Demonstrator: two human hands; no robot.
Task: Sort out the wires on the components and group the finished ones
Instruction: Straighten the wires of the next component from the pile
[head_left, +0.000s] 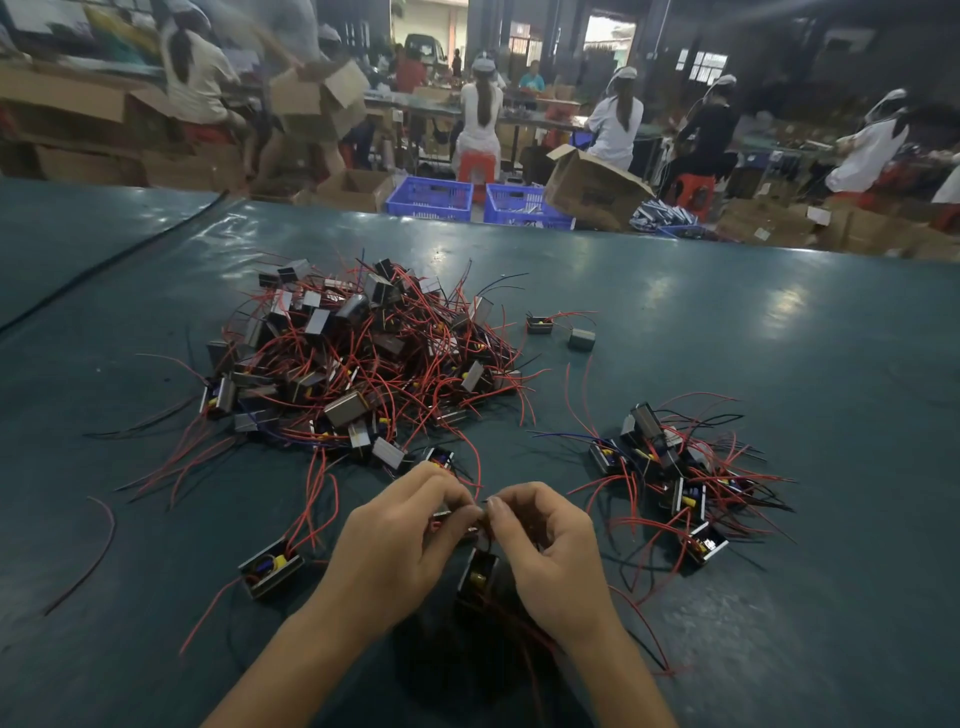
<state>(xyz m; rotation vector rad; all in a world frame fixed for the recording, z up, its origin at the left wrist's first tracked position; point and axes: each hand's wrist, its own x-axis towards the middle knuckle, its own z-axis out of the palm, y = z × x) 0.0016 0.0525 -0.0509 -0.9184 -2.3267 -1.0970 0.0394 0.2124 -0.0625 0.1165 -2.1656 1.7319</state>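
wires (484, 540) of one component (475, 578) sit pinched in the grip of left hand (400, 540) and right hand (548, 548).

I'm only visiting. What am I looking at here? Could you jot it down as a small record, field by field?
place: green table in a busy workshop
left hand: pinches the wiring of the held component
right hand: pinches the same wiring, fingertips close to the left's
big pile: tangled components with red and black wires, ahead and left of centre
small pile: fewer components, on the right
loose component: lies open side up, left of the left hand
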